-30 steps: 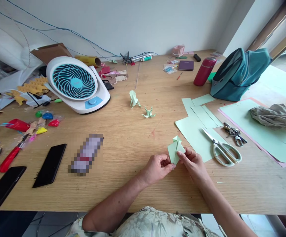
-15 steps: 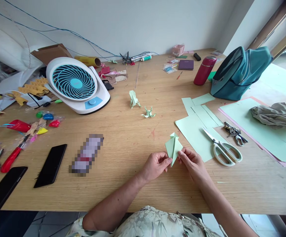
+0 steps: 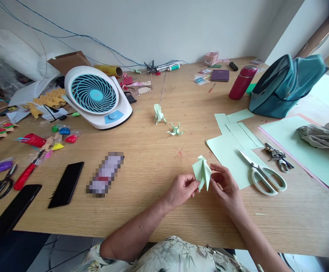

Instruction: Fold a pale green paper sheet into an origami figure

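Note:
A pale green folded paper piece (image 3: 202, 173) is held above the table, its flaps spread and its pointed end downward. My left hand (image 3: 183, 189) pinches its lower left edge between thumb and fingers. At the paper's right edge is my right hand (image 3: 225, 189), thumb and fingers apart; whether a fingertip touches the paper is unclear. Two finished-looking origami figures of the same green paper stand farther back: a taller one (image 3: 159, 114) and a low, many-pointed one (image 3: 175, 129).
Green paper sheets (image 3: 224, 147) lie right of my hands, with white-handled scissors (image 3: 266, 179) and keys (image 3: 279, 158) there. A red flask (image 3: 242, 83) and teal bag (image 3: 283, 88) stand behind. A fan (image 3: 96, 96), phones (image 3: 66, 185) and craft bits occupy the left.
The paper's right flap has swung outward, so the piece looks more opened. My right thumb and fingers have parted from their pinch on it. The view has shifted slightly left.

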A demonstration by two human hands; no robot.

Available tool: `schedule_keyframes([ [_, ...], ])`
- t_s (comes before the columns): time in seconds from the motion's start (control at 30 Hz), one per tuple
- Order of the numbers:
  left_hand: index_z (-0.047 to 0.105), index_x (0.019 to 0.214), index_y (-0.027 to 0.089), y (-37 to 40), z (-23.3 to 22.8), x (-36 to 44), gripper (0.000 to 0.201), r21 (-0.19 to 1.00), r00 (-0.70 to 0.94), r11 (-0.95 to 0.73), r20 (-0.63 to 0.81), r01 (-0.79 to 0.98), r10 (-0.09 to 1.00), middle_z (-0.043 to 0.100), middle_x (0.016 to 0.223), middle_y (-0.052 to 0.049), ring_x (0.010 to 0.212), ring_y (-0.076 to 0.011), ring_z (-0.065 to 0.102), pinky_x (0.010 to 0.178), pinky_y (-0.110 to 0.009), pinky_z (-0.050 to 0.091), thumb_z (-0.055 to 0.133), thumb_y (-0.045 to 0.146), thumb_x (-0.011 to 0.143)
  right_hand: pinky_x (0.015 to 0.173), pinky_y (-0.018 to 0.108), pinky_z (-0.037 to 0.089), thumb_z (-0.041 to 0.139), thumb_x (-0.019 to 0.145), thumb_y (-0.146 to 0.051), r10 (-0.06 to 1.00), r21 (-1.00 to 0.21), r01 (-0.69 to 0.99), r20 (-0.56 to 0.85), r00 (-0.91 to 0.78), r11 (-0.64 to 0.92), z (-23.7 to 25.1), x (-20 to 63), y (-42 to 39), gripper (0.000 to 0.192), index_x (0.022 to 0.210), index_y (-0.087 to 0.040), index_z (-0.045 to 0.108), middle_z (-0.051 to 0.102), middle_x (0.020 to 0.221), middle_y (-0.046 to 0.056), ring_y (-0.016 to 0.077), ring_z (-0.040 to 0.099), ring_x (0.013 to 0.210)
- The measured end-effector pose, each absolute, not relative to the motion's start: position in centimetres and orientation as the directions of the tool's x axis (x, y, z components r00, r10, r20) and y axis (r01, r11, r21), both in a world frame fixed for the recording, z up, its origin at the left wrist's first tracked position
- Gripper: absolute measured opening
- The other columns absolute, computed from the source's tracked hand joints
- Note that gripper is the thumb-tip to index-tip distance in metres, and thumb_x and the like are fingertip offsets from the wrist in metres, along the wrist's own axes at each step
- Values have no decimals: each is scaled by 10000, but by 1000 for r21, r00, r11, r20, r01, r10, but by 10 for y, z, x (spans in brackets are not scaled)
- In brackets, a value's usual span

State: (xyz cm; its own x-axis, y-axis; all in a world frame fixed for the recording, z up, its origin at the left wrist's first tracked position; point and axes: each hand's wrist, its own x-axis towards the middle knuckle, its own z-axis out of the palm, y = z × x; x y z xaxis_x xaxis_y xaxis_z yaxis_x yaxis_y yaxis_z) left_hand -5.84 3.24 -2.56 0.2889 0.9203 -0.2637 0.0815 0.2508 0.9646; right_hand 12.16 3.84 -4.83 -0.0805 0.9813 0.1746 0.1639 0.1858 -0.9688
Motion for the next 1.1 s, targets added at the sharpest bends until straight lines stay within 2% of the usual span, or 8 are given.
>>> schedule_keyframes([
  [0.13,546,645,165,33,-28,-61,265,959,315,239,-276,151,908,567,580,35,475,-62,464,516,-190,376,526,334,848,714,325,531,563,899,-179,933,-873,330,340,-114,358,-45,124,38,336,1224,-258,603,573,1176,76,166,602,868],
  [0.23,553,636,165,34,-28,-64,249,957,318,236,-279,169,906,565,571,34,484,-71,483,511,-192,374,516,300,843,698,318,530,555,888,-136,908,-818,398,398,-129,415,-47,125,39,326,1186,-248,622,591,1153,70,161,605,847],
  [0.47,548,644,163,36,-28,-67,225,958,309,218,-268,186,913,569,551,27,519,-84,524,512,-182,384,500,257,843,649,298,519,589,893,-140,900,-772,481,425,-96,415,-54,125,39,239,1107,-240,627,607,983,31,143,600,743],
  [0.57,603,806,156,36,-29,-65,162,958,321,235,-277,164,906,657,685,-6,597,-119,613,465,-172,404,484,260,841,642,291,496,596,893,-139,893,-741,513,431,-131,433,-51,125,38,201,1067,-236,614,604,932,16,143,589,743],
  [0.8,603,1115,152,36,-26,-65,332,955,363,295,-280,17,888,714,902,-72,768,-181,704,453,-175,514,466,218,819,666,304,497,554,900,-112,875,-706,537,465,-139,461,-49,123,36,193,1039,-236,603,622,921,21,166,588,787],
  [0.93,556,1181,156,37,-28,-66,397,918,413,394,-341,-49,845,700,882,-64,705,-172,713,452,-187,530,475,179,793,655,301,497,561,891,-122,866,-689,543,470,-169,480,-49,124,36,204,1056,-236,605,602,916,21,161,579,765],
  [1.1,559,1110,151,38,-31,-66,356,907,423,418,-362,-45,831,676,787,-36,594,-127,657,448,-180,507,469,166,766,647,307,501,596,898,-185,865,-674,564,474,-166,478,-49,123,36,209,1101,-234,596,623,980,40,171,603,796],
])
